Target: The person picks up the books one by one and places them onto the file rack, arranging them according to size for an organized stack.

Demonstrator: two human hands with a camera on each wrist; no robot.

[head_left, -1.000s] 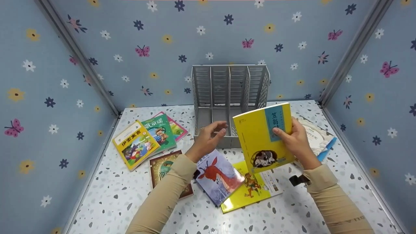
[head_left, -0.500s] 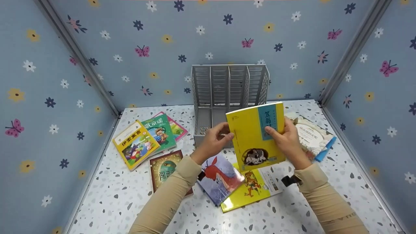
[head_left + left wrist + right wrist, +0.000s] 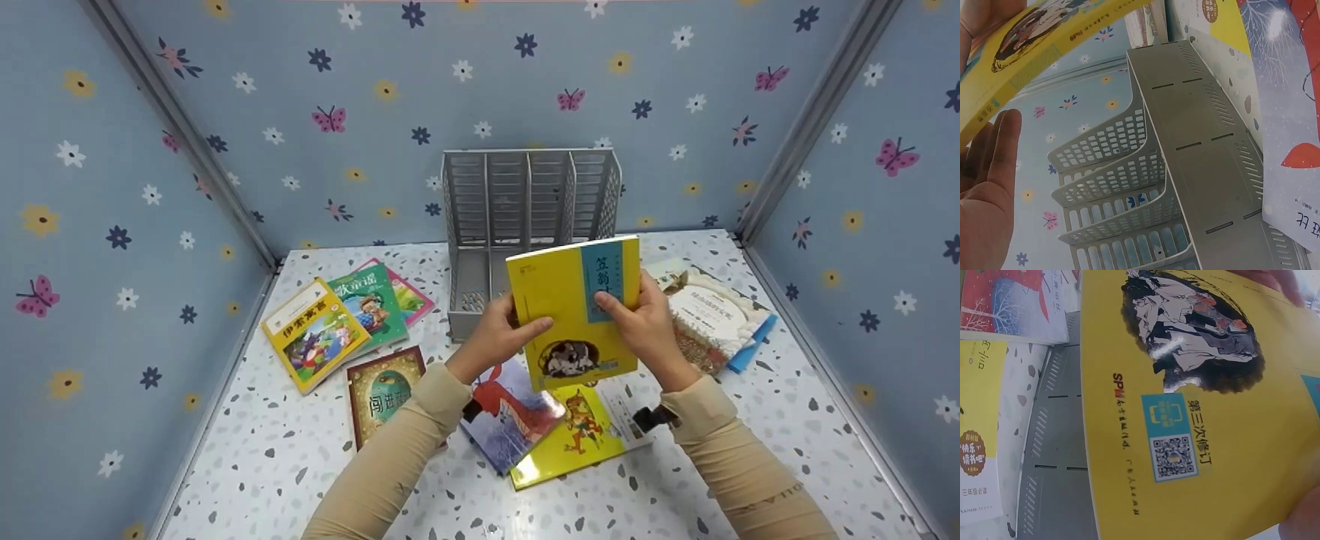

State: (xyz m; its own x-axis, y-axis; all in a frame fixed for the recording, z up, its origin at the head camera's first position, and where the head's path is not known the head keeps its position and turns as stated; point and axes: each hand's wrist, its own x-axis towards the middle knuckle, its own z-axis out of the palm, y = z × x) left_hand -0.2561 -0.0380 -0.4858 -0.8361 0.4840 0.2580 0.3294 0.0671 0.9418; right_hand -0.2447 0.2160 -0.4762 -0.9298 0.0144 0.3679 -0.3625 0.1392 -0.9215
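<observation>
A yellow paperback book (image 3: 551,307) with a blue title panel and a dark round picture is held up in front of the grey file rack (image 3: 469,324). My right hand (image 3: 646,330) grips its right edge, thumb on the cover and fingers behind. At the left edge, my left hand (image 3: 495,334) has its thumb over the cover and its fingers behind the book. In the left wrist view, fingers (image 3: 1002,140) show beside the book's spine (image 3: 1039,67). The right wrist view shows the cover (image 3: 1230,439) close up, with a QR code. The book hides part of the rack's compartments.
Below the hands lie a purple book (image 3: 506,442) with a red animal and a yellow book (image 3: 577,442). A brown book (image 3: 382,382) is partly behind the left sleeve. More books (image 3: 315,334) overlap at the left, others (image 3: 712,315) at the right. Patterned walls (image 3: 525,82) surround the table.
My right hand has brought the yellow book leftward. My left hand, apart from it a second ago, has moved right and now holds its left edge.
</observation>
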